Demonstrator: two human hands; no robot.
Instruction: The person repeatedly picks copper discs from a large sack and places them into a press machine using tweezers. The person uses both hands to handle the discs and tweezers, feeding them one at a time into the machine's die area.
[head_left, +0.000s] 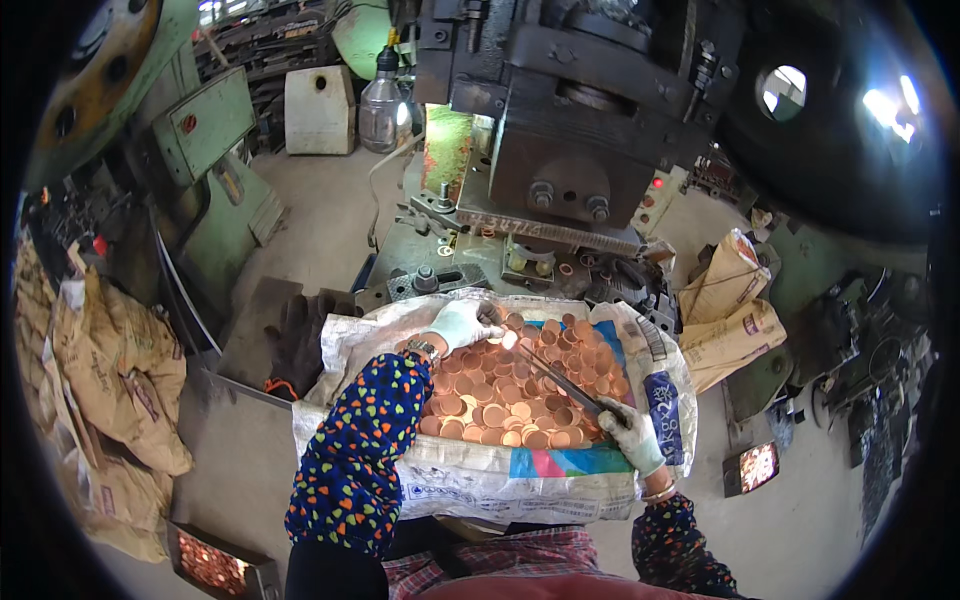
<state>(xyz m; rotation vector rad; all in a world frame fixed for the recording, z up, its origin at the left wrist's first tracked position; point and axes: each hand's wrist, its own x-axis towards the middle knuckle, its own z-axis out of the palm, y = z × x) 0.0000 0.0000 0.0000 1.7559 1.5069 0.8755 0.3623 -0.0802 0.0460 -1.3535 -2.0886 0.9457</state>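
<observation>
A heap of copper-coloured discs (510,385) is held in an open white woven sack (470,475) lying in front of a dark press machine (580,130). A single disc is pinched between the fingertips of the gloved left hand (462,322) at the far left of the heap. A long thin metal rod (556,378) is gripped by the closed, gloved right hand (632,432) at the near right, and is laid slanting across the discs. Brown paper bags (730,320) are seen to the right.
</observation>
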